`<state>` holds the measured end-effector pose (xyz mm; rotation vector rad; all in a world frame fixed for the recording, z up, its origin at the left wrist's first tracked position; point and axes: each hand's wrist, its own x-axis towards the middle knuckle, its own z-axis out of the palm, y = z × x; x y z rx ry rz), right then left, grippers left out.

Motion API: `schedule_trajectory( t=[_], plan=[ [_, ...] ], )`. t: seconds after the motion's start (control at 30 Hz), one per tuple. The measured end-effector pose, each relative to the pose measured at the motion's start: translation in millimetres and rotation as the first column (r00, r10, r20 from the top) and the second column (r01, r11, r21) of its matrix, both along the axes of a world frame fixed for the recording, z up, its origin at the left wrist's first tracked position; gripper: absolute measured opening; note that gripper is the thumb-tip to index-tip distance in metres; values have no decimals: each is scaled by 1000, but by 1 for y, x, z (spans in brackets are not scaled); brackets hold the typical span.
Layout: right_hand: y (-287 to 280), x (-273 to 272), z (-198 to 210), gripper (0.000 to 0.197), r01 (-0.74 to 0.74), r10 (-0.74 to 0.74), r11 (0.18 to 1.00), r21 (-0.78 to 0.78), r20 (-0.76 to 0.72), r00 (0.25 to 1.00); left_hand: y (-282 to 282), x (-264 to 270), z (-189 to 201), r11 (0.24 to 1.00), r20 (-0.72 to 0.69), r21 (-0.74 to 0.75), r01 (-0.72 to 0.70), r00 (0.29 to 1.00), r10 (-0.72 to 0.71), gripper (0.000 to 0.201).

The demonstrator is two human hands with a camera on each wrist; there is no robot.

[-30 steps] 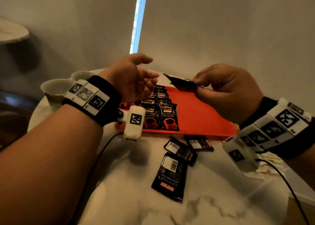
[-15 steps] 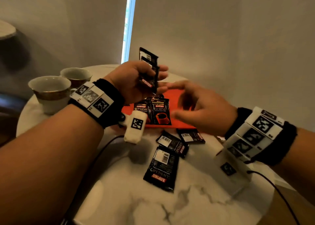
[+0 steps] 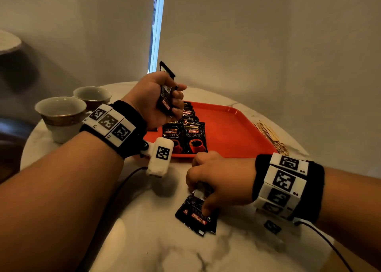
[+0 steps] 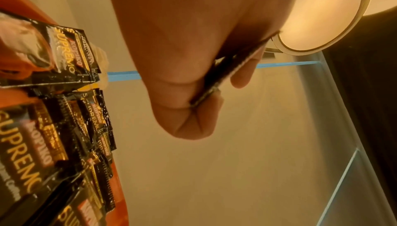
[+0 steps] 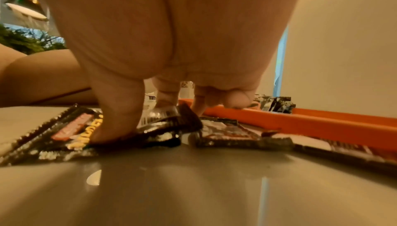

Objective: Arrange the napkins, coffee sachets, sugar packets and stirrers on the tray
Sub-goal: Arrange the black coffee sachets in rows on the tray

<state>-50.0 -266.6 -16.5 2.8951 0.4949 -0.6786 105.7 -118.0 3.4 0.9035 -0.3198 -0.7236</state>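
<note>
My left hand [image 3: 171,98] hovers over the left part of the orange tray [image 3: 231,131] and grips an upright black coffee sachet [image 3: 166,105]. In the left wrist view that sachet [image 4: 225,70] shows edge-on between thumb and fingers. Rows of coffee sachets [image 3: 193,137] lie overlapped on the tray. My right hand [image 3: 199,198] is down on the table in front of the tray. It pinches one of the loose sachets [image 3: 193,217], thumb [image 5: 118,119] pressing on it while its far end curls up. Wooden stirrers [image 3: 268,135] lie right of the tray.
Two empty cups [image 3: 61,115] [image 3: 92,95] stand at the table's left, close to my left wrist. More loose sachets [image 5: 236,136] lie flat between my right hand and the tray rim [image 5: 311,121]. The round marble table [image 3: 144,240] has its edge near the stirrers.
The right hand passed a sachet to the left hand, then dropped from over the tray to the loose sachets on the table. The left hand still holds its sachet.
</note>
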Motion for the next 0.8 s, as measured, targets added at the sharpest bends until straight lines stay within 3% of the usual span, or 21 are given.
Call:
schedule_trajectory(
  t=[0.1, 0.2, 0.3, 0.33, 0.47, 0.57, 0.63, 0.67, 0.73, 0.8],
  plan=[
    [-5, 1, -1, 28, -27, 18, 989, 149, 56, 998, -1, -2, 1, 999, 1, 39, 20, 1000, -20, 31],
    [-15, 8, 19, 27, -1, -61, 951, 310, 192, 980, -6, -8, 2, 990, 71, 131, 59, 995, -69, 30],
    [-28, 17, 49, 26, 1, -254, 783, 622, 318, 913, -13, -15, 2, 969, 94, 204, 143, 982, -165, 34],
    [-31, 20, 59, 27, -17, -301, 744, 668, 359, 883, -14, -19, 1, 959, 104, 228, 170, 975, -198, 39],
    [-36, 38, 80, 41, -30, -357, 735, 678, 424, 833, -21, -30, -2, 906, 190, 260, 333, 903, -386, 68],
    [-35, 46, 69, 51, -39, -413, 754, 656, 520, 748, -22, -37, -1, 901, 230, 247, 357, 882, -412, 44],
    [-37, 43, 61, 51, -61, -475, 761, 645, 619, 625, -23, -35, -1, 936, 195, 239, 259, 931, -307, 21],
    [-40, 39, 59, 48, -57, -499, 751, 658, 622, 604, -24, -32, -1, 960, 170, 205, 193, 959, -229, 16],
    [-46, 29, 54, 41, 118, -504, 770, 627, 485, 715, -22, -25, 0, 989, 112, 128, 71, 990, -85, 19],
    [-50, 16, 43, 43, 359, -469, 847, 392, 233, 852, -18, -17, 1, 995, 69, 95, -7, 998, 1, 12]
  ],
)
